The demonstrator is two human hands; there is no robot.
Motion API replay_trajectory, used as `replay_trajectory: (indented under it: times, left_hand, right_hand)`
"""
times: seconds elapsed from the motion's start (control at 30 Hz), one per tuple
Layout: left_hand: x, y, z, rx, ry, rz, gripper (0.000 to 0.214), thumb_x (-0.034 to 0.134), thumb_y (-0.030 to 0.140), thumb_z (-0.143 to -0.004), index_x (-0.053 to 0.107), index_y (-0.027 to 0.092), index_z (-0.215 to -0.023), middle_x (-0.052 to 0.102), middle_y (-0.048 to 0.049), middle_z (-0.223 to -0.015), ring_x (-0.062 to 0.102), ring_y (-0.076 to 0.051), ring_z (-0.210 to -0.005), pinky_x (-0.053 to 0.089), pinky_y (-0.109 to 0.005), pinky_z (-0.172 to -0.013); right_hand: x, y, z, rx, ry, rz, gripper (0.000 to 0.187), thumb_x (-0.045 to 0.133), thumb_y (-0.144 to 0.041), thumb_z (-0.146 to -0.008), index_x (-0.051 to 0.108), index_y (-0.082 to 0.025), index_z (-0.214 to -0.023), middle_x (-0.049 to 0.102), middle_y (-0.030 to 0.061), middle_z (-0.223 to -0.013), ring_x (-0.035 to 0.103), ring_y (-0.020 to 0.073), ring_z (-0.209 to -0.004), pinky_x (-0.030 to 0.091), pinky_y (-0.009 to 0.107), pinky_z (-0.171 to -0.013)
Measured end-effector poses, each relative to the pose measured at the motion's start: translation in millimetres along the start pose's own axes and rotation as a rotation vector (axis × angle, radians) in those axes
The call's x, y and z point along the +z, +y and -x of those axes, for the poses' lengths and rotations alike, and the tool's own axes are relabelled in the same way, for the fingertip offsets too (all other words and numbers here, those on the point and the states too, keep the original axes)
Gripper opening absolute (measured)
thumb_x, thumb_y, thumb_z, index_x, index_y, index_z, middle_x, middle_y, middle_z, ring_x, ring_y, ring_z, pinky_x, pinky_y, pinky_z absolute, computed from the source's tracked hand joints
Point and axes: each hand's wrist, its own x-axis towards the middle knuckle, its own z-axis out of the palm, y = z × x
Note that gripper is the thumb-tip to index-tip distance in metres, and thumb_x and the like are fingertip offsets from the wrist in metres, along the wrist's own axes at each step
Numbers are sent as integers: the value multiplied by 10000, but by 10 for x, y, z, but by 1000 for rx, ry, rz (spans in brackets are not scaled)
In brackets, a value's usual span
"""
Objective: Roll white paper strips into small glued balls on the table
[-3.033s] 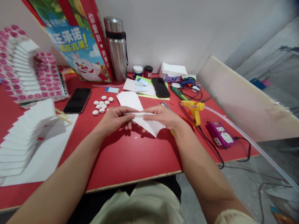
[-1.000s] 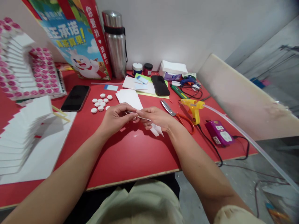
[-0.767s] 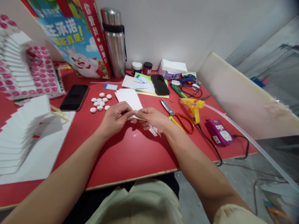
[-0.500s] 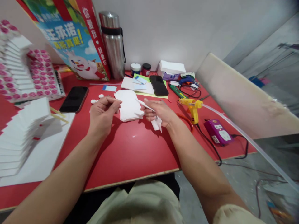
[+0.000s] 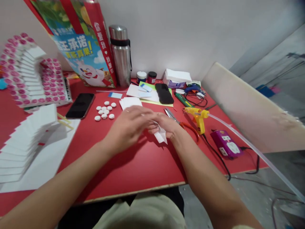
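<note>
My right hand (image 5: 164, 123) is closed on a folded piece of white paper (image 5: 161, 136), whose loose end hangs below the fingers. Across its fingertips lies my left hand (image 5: 133, 124), back upward and fingers stretched out; it hides part of the paper, and nothing shows in its grip. Behind the left hand, a stack of white paper sheets (image 5: 130, 103) is partly covered. Several small white round pieces (image 5: 104, 112) lie to the left of that hand. Scissors (image 5: 189, 125) with orange-red handles rest beside my right wrist.
A yellow glue gun (image 5: 198, 117) with a long glue stick stands at right, by a purple power socket (image 5: 226, 144). A black phone (image 5: 80, 106) and fanned white structure (image 5: 30, 140) are at left. A steel flask (image 5: 121, 60) and printed bag (image 5: 88, 57) stand behind.
My left hand has moved right from beside the paper stack onto my right hand, its fingers going from a pinch to stretched out. The white round pieces and scissors are now more exposed.
</note>
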Motion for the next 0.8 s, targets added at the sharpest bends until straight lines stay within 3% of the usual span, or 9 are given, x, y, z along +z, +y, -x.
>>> replay_trajectory:
  times: [0.07, 0.17, 0.37, 0.53, 0.67, 0.8]
  left_hand:
    - [-90, -268, 114, -193, 87, 49, 336, 538, 196, -1005, 675, 200, -1311, 678, -134, -1334, 616, -261, -1250, 477, -434, -1062]
    - [-83, -411, 274, -344, 78, 250, 308, 560, 245, -1009, 715, 196, -1271, 736, -113, -1209, 679, -227, -1143, 518, -364, -992]
    - [-17, -319, 289, -462, 44, 458, 177, 661, 265, -949, 768, 177, -1059, 771, -72, -972, 713, -186, -894, 543, -306, -824]
    - [-27, -290, 260, -575, 50, 548, 129, 677, 273, -925, 743, 165, -898, 746, -42, -838, 686, -161, -770, 519, -282, -733]
    - [16, -288, 264, -709, 42, 506, 108, 653, 233, -898, 709, 170, -830, 718, -21, -776, 644, -138, -711, 489, -262, -672]
    - [58, -315, 236, -1095, 16, 766, 141, 692, 282, -824, 650, 160, -766, 605, 12, -569, 552, -125, -498, 460, -253, -487]
  right_hand:
    - [38, 11, 3, 52, -75, -52, 257, 770, -324, -870, 661, -94, -837, 358, -88, -574, 216, 25, -477, 266, 113, -398]
    - [59, 45, -20, 101, -164, -108, 288, 822, -316, -827, 661, -80, -856, 360, -95, -578, 204, 14, -487, 260, 103, -407]
    - [30, 56, -35, 118, -176, -99, 304, 855, -283, -793, 598, -121, -799, 344, -102, -575, 200, 18, -502, 209, 117, -419]
    - [48, 18, 22, 93, -138, 35, 294, 847, -304, -782, 609, -133, -804, 338, -104, -572, 226, 33, -512, 206, 160, -461]
    - [101, 35, 9, -30, -40, 355, 267, 739, -395, -855, 628, -154, -827, 368, -90, -574, 281, 59, -501, 223, 205, -485]
    - [197, 65, -27, -308, 122, 987, 185, 590, -277, -927, 645, -157, -797, 552, -16, -685, 460, 113, -630, 318, 254, -599]
